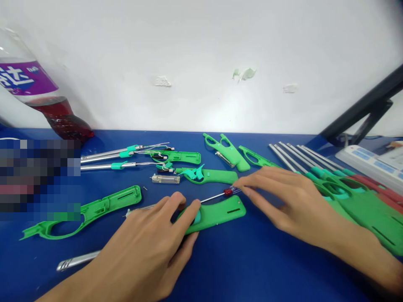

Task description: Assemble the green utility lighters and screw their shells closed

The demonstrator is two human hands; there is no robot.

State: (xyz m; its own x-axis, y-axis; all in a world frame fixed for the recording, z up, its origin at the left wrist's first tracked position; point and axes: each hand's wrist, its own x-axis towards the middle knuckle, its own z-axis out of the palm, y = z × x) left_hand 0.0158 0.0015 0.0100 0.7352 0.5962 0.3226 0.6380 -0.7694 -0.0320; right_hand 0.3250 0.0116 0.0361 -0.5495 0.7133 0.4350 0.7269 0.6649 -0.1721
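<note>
My left hand (154,243) is wrapped around a green long-nosed lighter (223,214), which lies low over the blue table with its slotted handle pointing right. The lighter's metal tube (77,260) comes out to the left beneath my wrist. Just behind the handle is a screwdriver (231,191) with a red and clear grip, its thin shaft running left behind my left fingers. The fingertips of my right hand (289,201) are closed on the end of that grip. The screwdriver's tip is hidden.
Green handle shells (107,203), metal tubes with wires (126,165) and a clear fuel tank (165,179) lie around. Several assembled lighters (355,201) are on the right by a power strip (371,163). A soda bottle (40,88) stands left. A pixelated patch hides the left edge.
</note>
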